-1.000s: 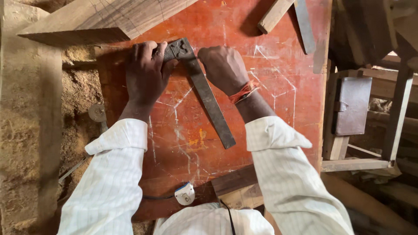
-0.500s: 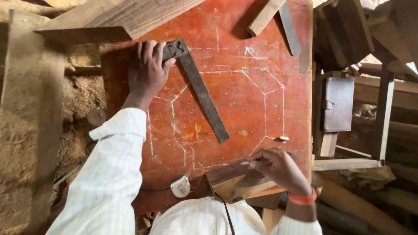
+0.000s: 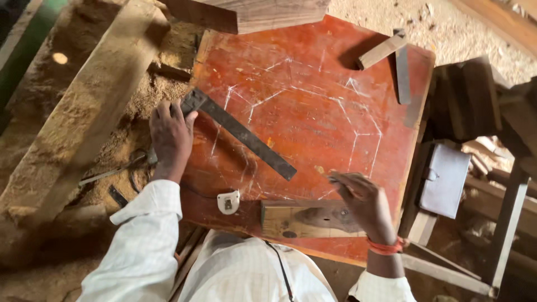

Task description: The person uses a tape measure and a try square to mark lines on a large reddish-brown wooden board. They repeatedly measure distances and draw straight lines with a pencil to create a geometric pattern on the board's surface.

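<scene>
Left hand point(image 3: 169, 136) presses flat on the try square point(image 3: 238, 133) at centre-left; right hand point(image 3: 362, 204) pinches chalk. A slipping square could skew the chalk lines.

Single head view, looking steeply down, close over red board point(image 3: 313, 112).

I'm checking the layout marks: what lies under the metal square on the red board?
The metal square lies flat on the red board, across chalk lines. Its blade covers whatever marks run beneath it. The left hand covers part of its stock.
</scene>
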